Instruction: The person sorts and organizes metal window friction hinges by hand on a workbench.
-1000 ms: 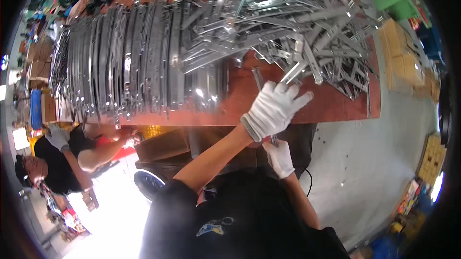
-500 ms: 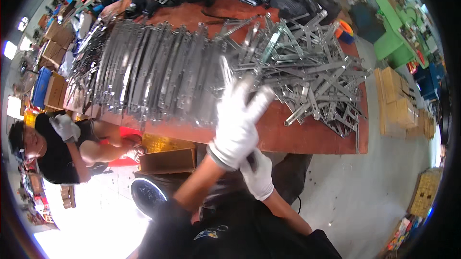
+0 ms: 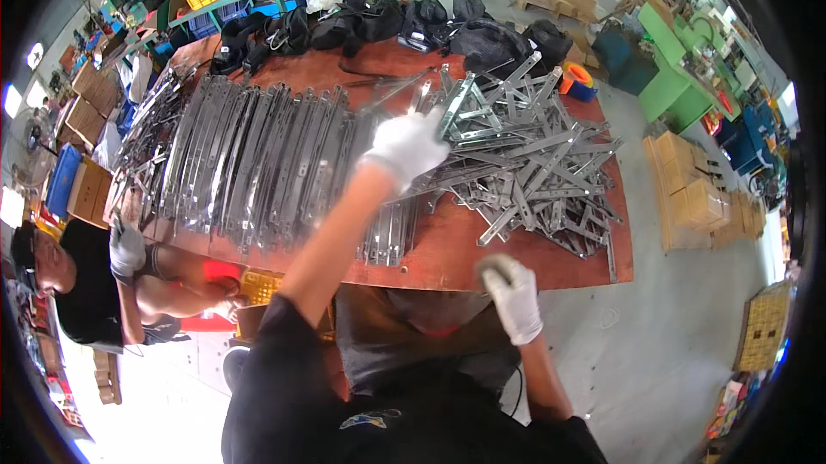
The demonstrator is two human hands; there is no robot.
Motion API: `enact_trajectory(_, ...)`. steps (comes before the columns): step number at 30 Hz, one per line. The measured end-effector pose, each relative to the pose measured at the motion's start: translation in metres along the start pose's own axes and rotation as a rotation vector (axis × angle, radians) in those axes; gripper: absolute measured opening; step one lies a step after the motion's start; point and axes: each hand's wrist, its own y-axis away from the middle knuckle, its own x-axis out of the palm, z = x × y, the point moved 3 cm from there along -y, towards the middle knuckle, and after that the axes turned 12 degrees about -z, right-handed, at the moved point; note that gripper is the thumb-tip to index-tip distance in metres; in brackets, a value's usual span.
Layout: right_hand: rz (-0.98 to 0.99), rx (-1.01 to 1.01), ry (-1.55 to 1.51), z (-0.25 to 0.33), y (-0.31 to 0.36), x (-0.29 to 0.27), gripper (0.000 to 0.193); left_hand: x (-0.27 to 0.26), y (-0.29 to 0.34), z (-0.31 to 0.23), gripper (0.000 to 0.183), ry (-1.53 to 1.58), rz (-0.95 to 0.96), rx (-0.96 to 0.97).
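Observation:
My left hand (image 3: 406, 150), in a white glove, reaches over the table where a row of flat metal strips (image 3: 249, 167) meets a jumbled heap of metal bars (image 3: 551, 159). Its fingers stretch away from me against the heap's near-left side; no part shows held in them. My right hand (image 3: 514, 299), also gloved, hovers by the table's front edge, below the heap. Its fingers look bent, with greyish tips, but motion smears them. The strips lie side by side, pointing away from me. The heaped bars cross at many angles.
Black bags (image 3: 370, 25) line the far side of the red-brown table (image 3: 447, 249). An orange and blue tape roll (image 3: 578, 81) sits behind the heap. Another person (image 3: 95, 283) is at the left. Cardboard boxes (image 3: 693, 193) stand on the floor at right.
My left hand has moved away from me to the heap's edge. My right hand has parted from the left wrist and moved right. The view has shifted, showing more beyond the table.

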Motion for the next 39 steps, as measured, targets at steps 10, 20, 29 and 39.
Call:
enact_trajectory(10,-0.193,0.155,-0.019,-0.002,0.041,-0.086,0.018,-0.044,-0.032,-0.018,0.038,0.176,-0.346,0.042)
enact_trajectory(20,0.022,-0.782,1.112,0.118,-0.018,-0.106,0.039,-0.123,0.092,-0.105,0.012,-0.021,-0.413,1.031)
enact_trajectory(29,0.614,0.503,0.349,0.015,-0.008,-0.099,0.023,-0.074,0.132,-0.102,0.014,0.09,-0.44,0.713)
enact_trajectory(39,0.669,0.342,0.816,-0.039,-0.034,-0.074,0.072,0.026,0.109,-0.148,0.035,-0.014,-0.123,0.404)
